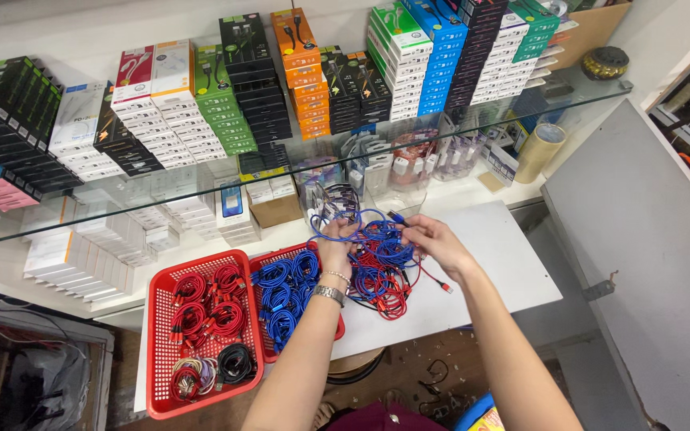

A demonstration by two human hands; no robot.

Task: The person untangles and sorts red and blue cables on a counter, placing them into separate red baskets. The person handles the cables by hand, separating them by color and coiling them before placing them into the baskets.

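blue braided-cloth cable: woven, matt, plug tip metal; red perforated plastic basket: glossy mesh | clear glass shelf: smooth, reflective | white tabletop: smooth, matt | silver metal wristwatch band: shiny; stacked cardboard boxes: printed, slightly glossy

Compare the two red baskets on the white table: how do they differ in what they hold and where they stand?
The left red basket holds mostly red coiled cables, with a black and a pale coil at its near end; the right red basket holds blue coils only. The left basket shows whole, while the left hand and forearm cover part of the right one. The right basket stands closer to the loose cable pile. Both are red, perforated and rectangular.
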